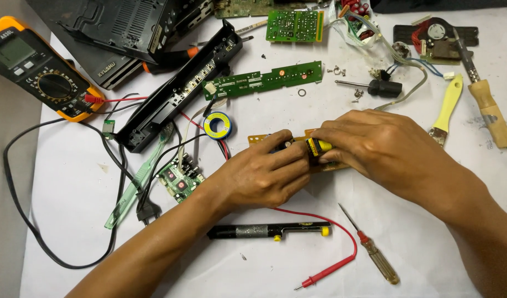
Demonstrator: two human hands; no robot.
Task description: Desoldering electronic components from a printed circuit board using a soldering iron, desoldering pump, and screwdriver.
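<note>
White paper (71,182) is covering the whole bench, and it's packed with electronics bits. Going from the far left, an orange-and-black multimeter (41,69) is sitting in the upper left of the frame, with its black lead looping down the left side. Next to it a long black plastic housing (181,88) is lying diagonally, with a small green circuit board (180,181) and a blue-yellow solder spool (217,125) below it. Bottom centre, a black desoldering pump (267,230) and a red probe (328,271) are lying flat. Mid-frame, the left hand (259,174) and right hand (374,146) are pressing together, both pinching a small yellow-and-black component (318,147) on a tan circuit board (264,138). Far right, a yellow-handled brush (449,107) and a wooden-handled soldering iron (487,107) are resting.
</note>
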